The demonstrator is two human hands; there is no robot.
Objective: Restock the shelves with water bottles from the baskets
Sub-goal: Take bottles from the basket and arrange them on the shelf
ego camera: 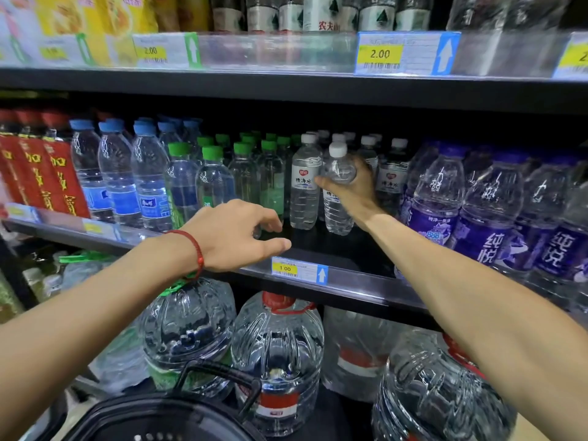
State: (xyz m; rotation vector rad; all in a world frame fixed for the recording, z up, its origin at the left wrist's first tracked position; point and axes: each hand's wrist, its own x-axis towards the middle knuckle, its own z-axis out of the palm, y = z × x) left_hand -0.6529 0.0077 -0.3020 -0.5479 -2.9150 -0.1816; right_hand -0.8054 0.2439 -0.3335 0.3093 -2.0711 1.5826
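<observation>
Right hand (pixel 348 189) grips a white-capped bottle (pixel 338 218) upright over the shelf (pixel 366 281); left hand (pixel 235 233) hovers, loosely curled, empty.

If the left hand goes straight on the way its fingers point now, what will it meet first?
Most likely the front green-capped bottle, just past the left hand; depth is unclear, so they may already touch.

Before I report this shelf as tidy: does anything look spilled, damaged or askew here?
Nothing stands out. Everything on the middle shelf stands upright, and no spill shows. One white-capped bottle is not yet released: the right hand grips it at the front of its row.
</observation>
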